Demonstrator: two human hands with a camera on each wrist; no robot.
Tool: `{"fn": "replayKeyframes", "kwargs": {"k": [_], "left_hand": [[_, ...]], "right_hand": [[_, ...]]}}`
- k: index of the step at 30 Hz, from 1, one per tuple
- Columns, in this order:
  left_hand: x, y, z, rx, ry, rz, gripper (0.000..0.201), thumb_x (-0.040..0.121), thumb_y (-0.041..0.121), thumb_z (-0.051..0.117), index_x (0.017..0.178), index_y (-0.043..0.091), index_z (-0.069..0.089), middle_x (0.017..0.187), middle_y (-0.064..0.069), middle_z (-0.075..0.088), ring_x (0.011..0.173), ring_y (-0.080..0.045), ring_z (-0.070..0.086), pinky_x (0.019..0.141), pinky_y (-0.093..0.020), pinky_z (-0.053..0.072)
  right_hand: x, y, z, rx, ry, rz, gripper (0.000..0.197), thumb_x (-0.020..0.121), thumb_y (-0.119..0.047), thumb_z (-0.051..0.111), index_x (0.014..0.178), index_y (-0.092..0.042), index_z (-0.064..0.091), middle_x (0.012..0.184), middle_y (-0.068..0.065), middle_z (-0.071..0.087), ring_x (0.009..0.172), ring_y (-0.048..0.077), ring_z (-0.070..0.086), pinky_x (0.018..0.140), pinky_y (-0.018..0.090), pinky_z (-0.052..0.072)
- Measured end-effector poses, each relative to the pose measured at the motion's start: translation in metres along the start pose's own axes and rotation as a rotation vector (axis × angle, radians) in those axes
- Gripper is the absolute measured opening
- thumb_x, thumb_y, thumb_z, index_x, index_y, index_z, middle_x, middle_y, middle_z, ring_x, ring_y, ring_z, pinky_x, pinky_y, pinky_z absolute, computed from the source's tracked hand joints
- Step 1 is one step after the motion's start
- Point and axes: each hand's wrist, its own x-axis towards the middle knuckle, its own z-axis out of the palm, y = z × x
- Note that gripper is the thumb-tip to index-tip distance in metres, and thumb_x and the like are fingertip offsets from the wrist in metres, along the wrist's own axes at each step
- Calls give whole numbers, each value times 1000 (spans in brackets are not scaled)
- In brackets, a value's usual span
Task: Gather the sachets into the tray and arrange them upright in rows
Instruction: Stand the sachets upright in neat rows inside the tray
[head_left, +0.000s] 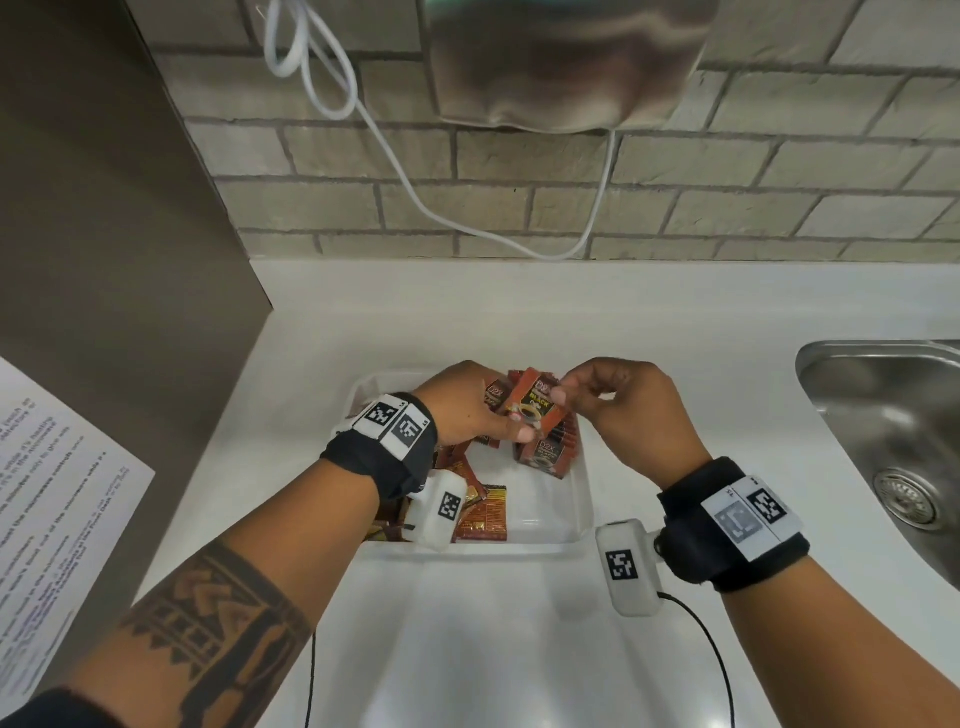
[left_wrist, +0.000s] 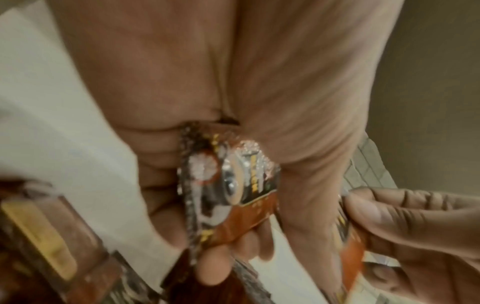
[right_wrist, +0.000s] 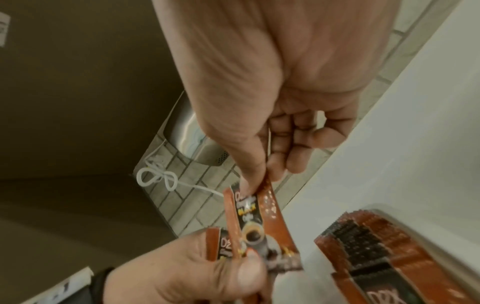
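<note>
A clear plastic tray (head_left: 582, 499) sits on the white tabletop (head_left: 675, 332). Orange-brown coffee sachets (head_left: 548, 449) stand upright in a row along its right side; others (head_left: 480, 512) lie flat at its left.

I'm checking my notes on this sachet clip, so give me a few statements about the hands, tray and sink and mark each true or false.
1. Both hands hold sachets above the tray. True: left hand, right hand, top sachet.
2. The tray holds nothing. False: a row of sachets and loose ones lie in it.
3. The sink is right of the tray. True.
4. The right hand is flat on the counter. False: it pinches a sachet.
</note>
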Motion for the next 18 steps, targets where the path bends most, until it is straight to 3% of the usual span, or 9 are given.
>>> {"fn": "replayKeyframes", "kwargs": {"k": [3, 5, 7, 10, 11, 14, 18], "left_hand": [[-2, -7, -7, 252, -108, -134, 35, 83, 46, 79, 91, 12, 73, 87, -7, 73, 77, -19, 64, 72, -30, 48], [-4, -9, -9, 373, -179, -227, 40, 85, 49, 75, 91, 10, 73, 86, -8, 73, 76, -22, 64, 72, -32, 50], [-6, -5, -5, 467, -247, -257, 40, 86, 53, 71, 89, 13, 73, 84, -4, 74, 76, -20, 66, 73, -32, 52], [-5, 9, 9, 499, -373, -230, 36, 89, 54, 66, 78, 21, 72, 66, 8, 71, 66, -12, 65, 74, -31, 54], [-3, 13, 15, 480, -416, -218, 34, 90, 54, 65, 82, 22, 73, 65, 8, 70, 66, -11, 64, 77, -32, 56], [5, 21, 36, 458, -508, -207, 38, 93, 51, 62, 115, 22, 73, 68, 9, 68, 70, -10, 63, 85, -33, 56], [21, 22, 55, 503, -528, -223, 42, 93, 49, 63, 116, 15, 73, 76, 5, 72, 69, -13, 65, 86, -35, 57]], "right_hand": [[-8, 10, 2, -212, -63, -11, 11, 83, -25, 81, 75, -30, 76, 85, -13, 69, 78, -5, 58, 65, 4, 38], [-14, 18, 7, -287, -80, -4, 15, 83, -21, 80, 73, -31, 77, 87, -14, 64, 78, -6, 56, 65, 4, 37], [-20, 24, 13, -334, -88, 14, 14, 83, -18, 80, 73, -28, 77, 86, -16, 60, 79, -5, 54, 66, 7, 38], [-24, 32, 19, -378, -99, 3, 16, 82, -16, 80, 73, -28, 76, 85, -17, 55, 78, -2, 53, 66, 9, 37], [-24, 34, 20, -383, -99, 1, 16, 82, -15, 81, 73, -28, 76, 85, -17, 55, 78, -3, 53, 66, 8, 36], [-23, 36, 22, -378, -93, 17, 13, 81, -17, 81, 72, -26, 77, 87, -14, 56, 78, -3, 53, 65, 7, 36], [-20, 36, 23, -379, -95, 17, 10, 80, -14, 79, 74, -22, 78, 82, -18, 53, 76, -5, 52, 68, 4, 39]]}}
